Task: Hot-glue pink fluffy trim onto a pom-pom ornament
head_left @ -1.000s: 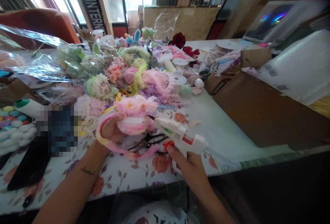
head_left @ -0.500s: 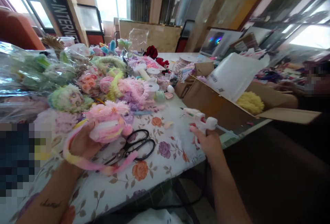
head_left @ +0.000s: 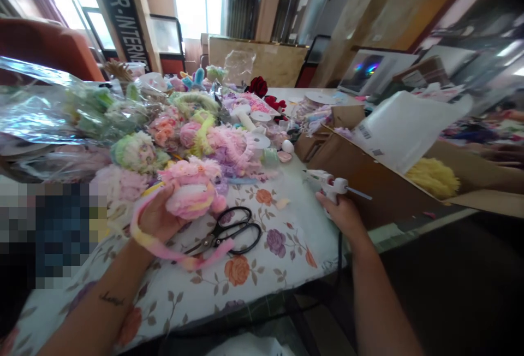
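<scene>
My left hand [head_left: 159,217] is closed round a fluffy pink-and-yellow craft piece [head_left: 188,200]; its exact kind is unclear. From it a fuzzy pink-and-yellow strip [head_left: 158,249] loops over my wrist and out across the table. Under the strip's loose end lie black-handled scissors [head_left: 237,230], partly covered by it. My right hand [head_left: 343,213] grips a white hot glue gun [head_left: 327,181] by its handle, its nozzle turned left and a glue stick [head_left: 360,193] poking out at the back. The gun is beside the cardboard box, apart from the craft piece.
Pastel fluffy trims and flowers [head_left: 196,126] heap up at the back left, beside clear plastic wrap [head_left: 49,110]. A cardboard box [head_left: 352,165] stands on the right, holding a white bag [head_left: 409,126] and yellow fluff [head_left: 434,176]. A floral tablecloth [head_left: 262,274] covers the table.
The camera view has swung a little to the left, so most things sit farther right. My hands keep hold of the craft piece and the glue gun.
</scene>
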### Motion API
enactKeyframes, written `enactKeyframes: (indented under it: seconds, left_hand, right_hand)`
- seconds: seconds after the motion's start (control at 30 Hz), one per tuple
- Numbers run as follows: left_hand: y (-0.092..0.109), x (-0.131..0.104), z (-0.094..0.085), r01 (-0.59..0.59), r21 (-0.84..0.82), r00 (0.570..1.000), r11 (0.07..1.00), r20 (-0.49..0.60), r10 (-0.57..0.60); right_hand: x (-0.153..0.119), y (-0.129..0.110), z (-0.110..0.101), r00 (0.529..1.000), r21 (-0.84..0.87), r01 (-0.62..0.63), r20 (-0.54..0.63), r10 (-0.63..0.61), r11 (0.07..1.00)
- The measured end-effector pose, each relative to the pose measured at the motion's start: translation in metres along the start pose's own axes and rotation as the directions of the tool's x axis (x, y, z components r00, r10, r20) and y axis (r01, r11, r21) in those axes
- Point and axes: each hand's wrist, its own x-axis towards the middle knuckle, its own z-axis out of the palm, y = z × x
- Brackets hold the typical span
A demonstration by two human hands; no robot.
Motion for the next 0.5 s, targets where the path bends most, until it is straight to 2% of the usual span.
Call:
enactKeyframes:
  seconds: [0.07, 0.13, 0.2, 0.23, 0.3, 0.33, 0.4, 0.43, 0.5]
  left_hand:
    - [-0.002, 0.001, -0.004, 0.004, 0.011, 1.0, 1.0, 0.016, -0.005]
    - [-0.004, 0.001, -0.009, -0.015, 0.03, 0.999, 0.999, 0.043, 0.014]
    - [-0.006, 0.0, -0.013, -0.017, 0.105, 0.993, 0.994, 0.114, 0.005]
    - [-0.007, 0.0, -0.013, -0.013, 0.144, 0.989, 0.99, 0.149, -0.009]
    - [-0.007, -0.002, -0.012, 0.001, 0.205, 0.979, 0.979, 0.199, -0.043]
    - [-0.006, -0.004, -0.011, 0.017, 0.221, 0.975, 0.975, 0.212, -0.065]
    - [-0.004, -0.007, -0.007, 0.025, 0.276, 0.973, 0.961, 0.214, -0.087]
    - [-0.003, -0.009, -0.005, -0.008, 0.337, 0.977, 0.942, 0.204, -0.065]
    - [-0.001, -0.013, -0.004, -0.17, 0.512, 0.98, 0.842, 0.174, 0.092]
  right_hand:
    - [-0.009, 0.002, -0.011, 0.999, -0.07, 0.005, 0.035, -0.003, 0.998]
    - [-0.023, 0.004, -0.024, 0.998, -0.257, 0.044, 0.065, -0.028, 0.965]
    - [-0.041, -0.001, -0.033, 0.999, -0.345, 0.047, -0.004, -0.052, 0.938]
    - [-0.051, -0.007, -0.035, 0.994, -0.319, 0.044, -0.077, -0.072, 0.947]
    - [-0.069, -0.028, -0.031, 0.972, -0.13, 0.121, -0.184, -0.144, 0.984]
    - [-0.078, -0.042, -0.026, 0.968, -0.019, 0.17, -0.184, -0.171, 0.985]
    - [-0.093, -0.073, -0.01, 0.967, 0.169, 0.252, -0.087, -0.241, 0.953]
    - [-0.101, -0.09, -0.001, 0.954, 0.258, 0.291, -0.008, -0.299, 0.921]
    - [-0.115, -0.12, 0.019, 0.888, 0.401, 0.376, 0.101, -0.448, 0.835]
